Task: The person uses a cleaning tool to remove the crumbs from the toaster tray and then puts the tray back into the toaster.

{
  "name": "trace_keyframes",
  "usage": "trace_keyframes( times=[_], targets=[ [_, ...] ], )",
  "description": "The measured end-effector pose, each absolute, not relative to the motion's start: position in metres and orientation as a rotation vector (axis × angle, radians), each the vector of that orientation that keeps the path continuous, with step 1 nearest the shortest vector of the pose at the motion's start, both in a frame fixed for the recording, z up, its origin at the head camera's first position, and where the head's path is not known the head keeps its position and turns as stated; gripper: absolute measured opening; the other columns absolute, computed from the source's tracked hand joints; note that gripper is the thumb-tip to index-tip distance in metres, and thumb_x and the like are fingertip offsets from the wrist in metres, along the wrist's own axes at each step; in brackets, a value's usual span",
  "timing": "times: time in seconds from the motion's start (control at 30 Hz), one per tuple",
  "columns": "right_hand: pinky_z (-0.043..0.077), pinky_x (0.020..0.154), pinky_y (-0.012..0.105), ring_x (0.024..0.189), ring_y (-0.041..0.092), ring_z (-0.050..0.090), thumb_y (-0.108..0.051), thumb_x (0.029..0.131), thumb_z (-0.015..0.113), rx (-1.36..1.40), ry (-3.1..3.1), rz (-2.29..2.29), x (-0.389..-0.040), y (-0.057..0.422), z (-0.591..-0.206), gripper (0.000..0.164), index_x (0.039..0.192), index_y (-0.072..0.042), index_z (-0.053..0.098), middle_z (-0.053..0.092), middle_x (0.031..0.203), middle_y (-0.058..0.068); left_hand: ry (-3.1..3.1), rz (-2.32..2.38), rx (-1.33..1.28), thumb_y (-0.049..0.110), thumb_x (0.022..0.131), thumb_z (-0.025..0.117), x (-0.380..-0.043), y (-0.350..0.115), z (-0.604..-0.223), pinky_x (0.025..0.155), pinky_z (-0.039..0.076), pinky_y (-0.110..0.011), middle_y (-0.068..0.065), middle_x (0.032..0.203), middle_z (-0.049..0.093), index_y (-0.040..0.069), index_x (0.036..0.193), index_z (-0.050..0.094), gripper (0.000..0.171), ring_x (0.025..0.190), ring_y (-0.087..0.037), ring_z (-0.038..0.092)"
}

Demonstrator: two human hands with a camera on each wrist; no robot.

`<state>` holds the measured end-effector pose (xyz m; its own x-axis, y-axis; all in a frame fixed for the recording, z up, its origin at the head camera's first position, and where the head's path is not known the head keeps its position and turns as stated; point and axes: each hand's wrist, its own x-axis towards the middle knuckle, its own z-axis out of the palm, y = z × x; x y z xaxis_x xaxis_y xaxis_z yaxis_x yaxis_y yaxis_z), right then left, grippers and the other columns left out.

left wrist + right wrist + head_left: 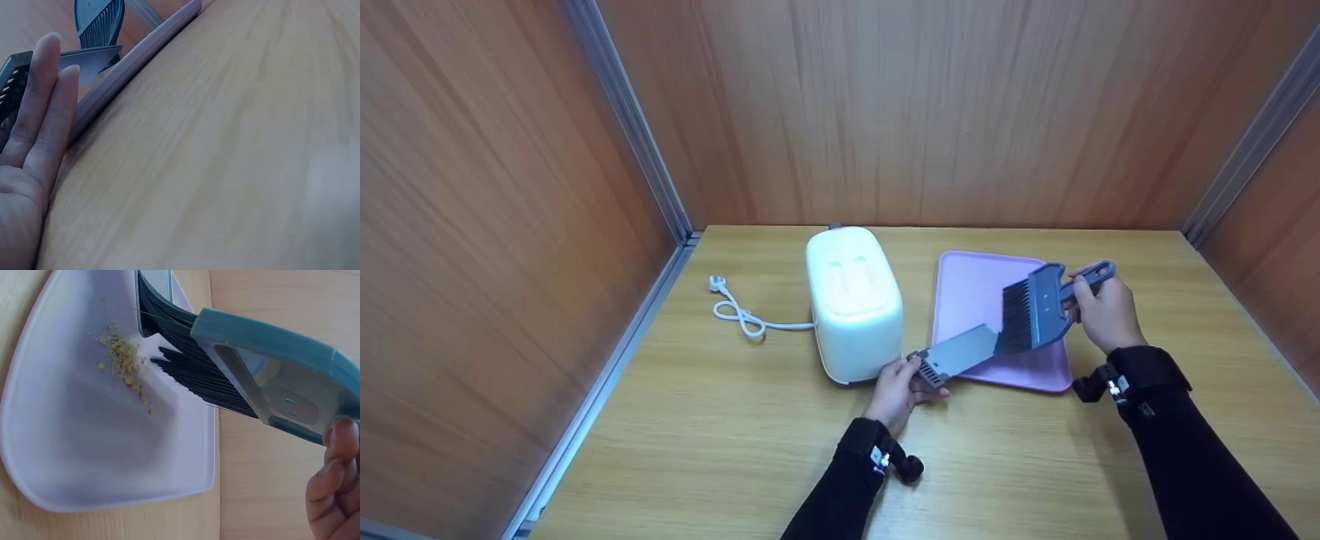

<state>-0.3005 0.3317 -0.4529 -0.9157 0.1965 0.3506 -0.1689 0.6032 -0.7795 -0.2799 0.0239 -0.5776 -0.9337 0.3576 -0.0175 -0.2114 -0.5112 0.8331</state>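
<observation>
Right fingers (323, 486) pinch brush (1044, 306) by its handle (1102, 272); left fingers (48, 135) pinch scoop (964, 350) by its slotted end (931, 369) | both partly over lilac tray (975, 281), bristles (1015, 319) meeting scoop tip, crumbs (125, 360) on tray | judged light; bristles springy, scoop stiff; hold at these ends

Colours: blue-grey brush (1047, 304), pale grey flat pan (960, 351), lilac tray (971, 296).
Bristles (1016, 315) black; pan's end darker grey, patterned with dark slots; crumbs (125, 363) yellowish tan; toaster (856, 341) white, faint mint tint; cord (787, 326) white; tabletop (720, 435) yellow-brown, fine wood grain; back panel (885, 112) redder brown, vertical streaks; corner strip (628, 112) silver-grey; sleeves (834, 499) black.
</observation>
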Motion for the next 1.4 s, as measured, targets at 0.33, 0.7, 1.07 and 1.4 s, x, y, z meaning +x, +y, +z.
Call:
trace_keyframes(
  times=[0.33,0.7,1.07,1.4],
  targets=[
    [0.051,0.052,0.022,0.058,0.012,0.06,-0.029,0.105,0.038,-0.051,-2.445,1.165,-0.298,0.331,-0.451,0.034,0.118,-0.002,0.055,0.063,0.08,0.016,1.332,2.476,0.215,0.016,0.105,0.042,-0.28,0.025,-0.578,0.075,0.059,-0.041,-0.024,0.114,0.068,-0.009,0.126,0.055,0.036,0.082,-0.027,0.072],
    [0.05,0.05,0.02,0.058,0.017,0.063,-0.029,0.104,0.04,-0.055,-2.411,1.105,-0.296,0.33,-0.448,0.035,0.115,-0.001,0.057,0.065,0.079,0.015,1.333,2.468,0.232,0.016,0.105,0.042,-0.279,0.025,-0.578,0.076,0.059,-0.043,-0.023,0.112,0.069,-0.009,0.128,0.054,0.036,0.081,-0.026,0.071],
    [0.047,0.048,0.018,0.055,0.007,0.058,-0.028,0.103,0.041,-0.111,-2.323,1.123,-0.297,0.331,-0.446,0.034,0.116,-0.001,0.056,0.062,0.079,0.012,1.318,2.468,0.207,0.016,0.104,0.043,-0.28,0.025,-0.578,0.075,0.06,-0.042,-0.023,0.108,0.07,-0.009,0.126,0.055,0.036,0.072,-0.024,0.071],
    [0.046,0.049,0.017,0.054,0.008,0.056,-0.026,0.104,0.042,-0.2,-2.203,1.153,-0.296,0.334,-0.442,0.025,0.115,-0.007,0.055,0.061,0.074,0.007,1.327,2.465,0.21,0.018,0.105,0.042,-0.28,0.024,-0.578,0.073,0.059,-0.041,-0.022,0.107,0.071,-0.009,0.127,0.054,0.037,0.066,-0.021,0.07]
  ],
)
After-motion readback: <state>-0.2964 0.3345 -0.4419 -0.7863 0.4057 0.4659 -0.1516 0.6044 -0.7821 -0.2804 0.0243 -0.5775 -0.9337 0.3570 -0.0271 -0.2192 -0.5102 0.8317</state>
